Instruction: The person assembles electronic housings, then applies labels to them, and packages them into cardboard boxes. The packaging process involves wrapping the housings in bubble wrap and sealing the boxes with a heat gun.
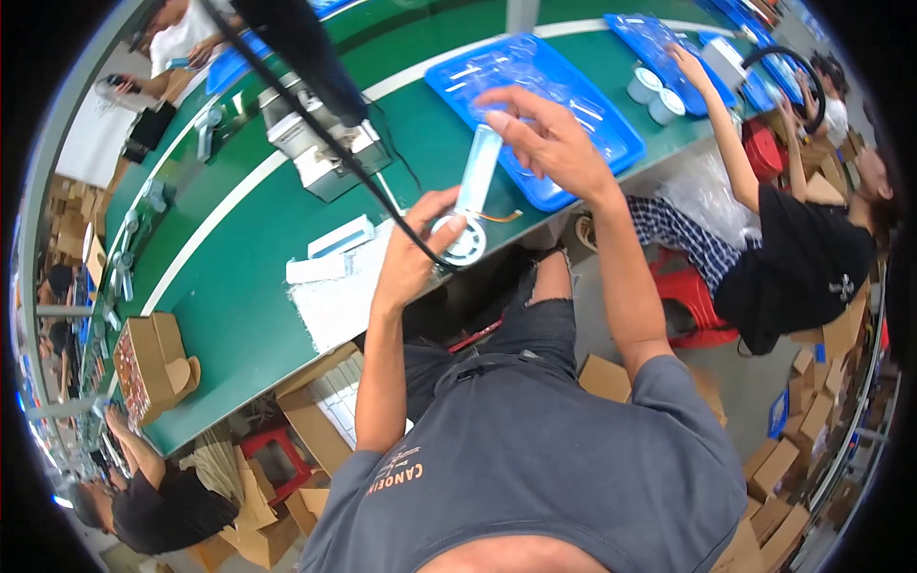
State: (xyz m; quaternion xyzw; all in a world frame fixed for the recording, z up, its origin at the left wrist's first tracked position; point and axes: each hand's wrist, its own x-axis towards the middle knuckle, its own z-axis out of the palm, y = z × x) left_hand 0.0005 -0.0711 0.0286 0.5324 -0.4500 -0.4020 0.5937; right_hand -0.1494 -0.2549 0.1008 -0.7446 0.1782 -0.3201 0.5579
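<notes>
My left hand [417, 250] is closed around the white round head of a handheld fan part [464, 244] near the front edge of the green table. The part's pale blue handle [479, 170] points up and away from me. Out of the head, a thin orange wire [504, 219] sticks to the right. At the far end of the handle is my right hand [552, 143], its fingers apart and the thumb close to the handle tip; whether it touches cannot be made out. Left of my left hand, pale blue and white handle pieces [341, 239] lie on a white cloth [334, 304].
A blue tray [616, 141] of clear plastic bags sits behind my right hand. Beyond my left hand stands a metal machine [330, 158], with a black cable [325, 134] crossing in front. A cardboard box [148, 368] is at left; a co-worker [798, 248] sits at right.
</notes>
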